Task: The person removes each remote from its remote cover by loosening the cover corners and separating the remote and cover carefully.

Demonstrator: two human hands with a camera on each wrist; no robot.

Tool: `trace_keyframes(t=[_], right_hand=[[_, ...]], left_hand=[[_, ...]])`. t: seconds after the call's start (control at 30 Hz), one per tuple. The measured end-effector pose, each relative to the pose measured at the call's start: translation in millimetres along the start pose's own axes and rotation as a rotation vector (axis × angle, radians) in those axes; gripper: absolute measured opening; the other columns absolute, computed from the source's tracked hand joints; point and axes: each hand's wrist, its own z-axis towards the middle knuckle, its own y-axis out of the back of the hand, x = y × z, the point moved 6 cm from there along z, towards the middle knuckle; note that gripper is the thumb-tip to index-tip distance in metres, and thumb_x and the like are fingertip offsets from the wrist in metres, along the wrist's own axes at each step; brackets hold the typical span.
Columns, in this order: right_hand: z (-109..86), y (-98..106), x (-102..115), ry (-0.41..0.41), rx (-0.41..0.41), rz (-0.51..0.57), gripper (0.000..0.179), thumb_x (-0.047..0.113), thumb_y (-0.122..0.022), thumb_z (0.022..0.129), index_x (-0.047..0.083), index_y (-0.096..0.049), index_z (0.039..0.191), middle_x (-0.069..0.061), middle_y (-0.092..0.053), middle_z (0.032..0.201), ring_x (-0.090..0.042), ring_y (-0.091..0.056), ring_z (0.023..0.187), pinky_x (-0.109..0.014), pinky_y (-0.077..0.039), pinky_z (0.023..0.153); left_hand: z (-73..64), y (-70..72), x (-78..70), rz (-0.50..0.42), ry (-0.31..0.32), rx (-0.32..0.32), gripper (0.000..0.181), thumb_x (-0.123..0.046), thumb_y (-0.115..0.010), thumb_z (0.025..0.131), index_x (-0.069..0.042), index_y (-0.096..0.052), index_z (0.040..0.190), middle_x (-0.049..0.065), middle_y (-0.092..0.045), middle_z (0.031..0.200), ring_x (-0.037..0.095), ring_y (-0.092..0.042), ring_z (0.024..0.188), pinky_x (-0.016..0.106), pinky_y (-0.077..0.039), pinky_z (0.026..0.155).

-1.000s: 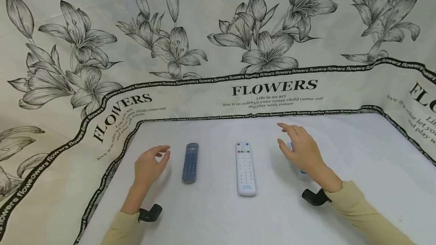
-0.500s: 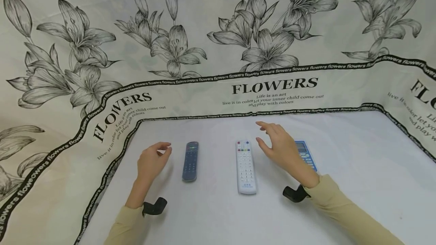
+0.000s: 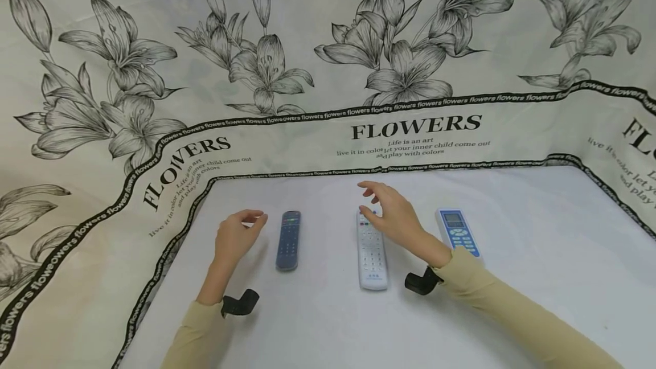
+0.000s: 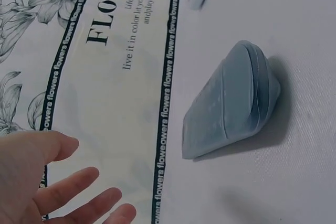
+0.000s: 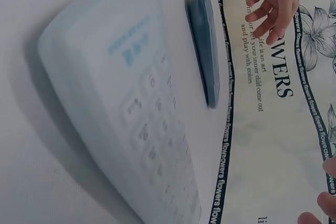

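In the head view my left hand [image 3: 237, 239] hovers beside the dark blue remote control [image 3: 288, 241], fingers loosely bent and holding nothing. The left wrist view shows that hand [image 4: 47, 177] apart from the same remote [image 4: 226, 103]. My right hand [image 3: 397, 218] is over the far end of the white remote control [image 3: 373, 261], hiding part of its top buttons; its fingers are relaxed with nothing between them. In the right wrist view the white remote [image 5: 115, 87] looms large, its keypad facing up. A blue-and-white remote with a small screen [image 3: 456, 229] lies to the right, partly behind the right sleeve.
All three remotes lie on a white cloth-covered table [image 3: 318, 323]. A flower-printed curtain [image 3: 287, 141] with black lettered bands rises behind and at the sides. Black wrist mounts [image 3: 241, 303] stick out from both wrists.
My right hand has moved left, from over the blue-and-white remote to over the white one, uncovering the former. My left hand has shifted slightly right toward the dark remote. The remotes have stayed put.
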Motion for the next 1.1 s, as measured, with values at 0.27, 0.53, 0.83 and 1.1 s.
trace_keyframes(t=[0.27, 0.53, 0.83, 1.1], right_hand=[[9.5, -19.6, 6.9, -0.126, 0.129, 0.231, 0.048, 0.014, -0.068, 0.089, 0.008, -0.05, 0.133, -0.012, -0.065, 0.11, -0.022, -0.064, 0.09, -0.035, -0.055, 0.075], [20.1, -36.7, 12.9, -0.235, 0.225, 0.378, 0.049, 0.015, -0.066, 0.089, 0.007, -0.048, 0.135, -0.017, -0.064, 0.117, -0.026, -0.063, 0.097, -0.038, -0.054, 0.079], [30.1, -65.7, 6.0, -0.376, 0.337, 0.443, 0.053, 0.019, -0.066, 0.089, 0.007, -0.045, 0.137, -0.017, -0.061, 0.124, -0.03, -0.063, 0.103, -0.037, -0.053, 0.082], [40.0, -84.0, 6.9, -0.479, 0.399, 0.557, 0.055, 0.015, -0.065, 0.09, 0.003, -0.043, 0.138, -0.021, -0.057, 0.128, -0.033, -0.06, 0.109, -0.036, -0.054, 0.083]], left_hand=[[3.4, -7.1, -7.1, -0.075, -0.04, 0.002, 0.034, -0.038, -0.062, 0.092, -0.01, -0.071, 0.11, 0.012, -0.072, 0.106, 0.027, -0.068, 0.09, 0.036, -0.054, 0.069], [8.3, -15.6, -9.2, -0.118, -0.046, 0.025, 0.038, -0.041, -0.06, 0.093, -0.01, -0.07, 0.111, 0.013, -0.072, 0.109, 0.028, -0.068, 0.093, 0.039, -0.055, 0.075], [12.3, -23.8, 0.8, -0.171, 0.098, 0.136, 0.059, -0.056, -0.046, 0.095, -0.008, -0.062, 0.124, 0.016, -0.066, 0.12, 0.027, -0.069, 0.089, 0.028, -0.054, 0.064], [15.3, -30.9, 9.4, -0.139, 0.15, 0.233, 0.076, -0.065, -0.032, 0.095, -0.003, -0.055, 0.132, 0.017, -0.065, 0.121, 0.027, -0.067, 0.096, 0.035, -0.055, 0.074]])
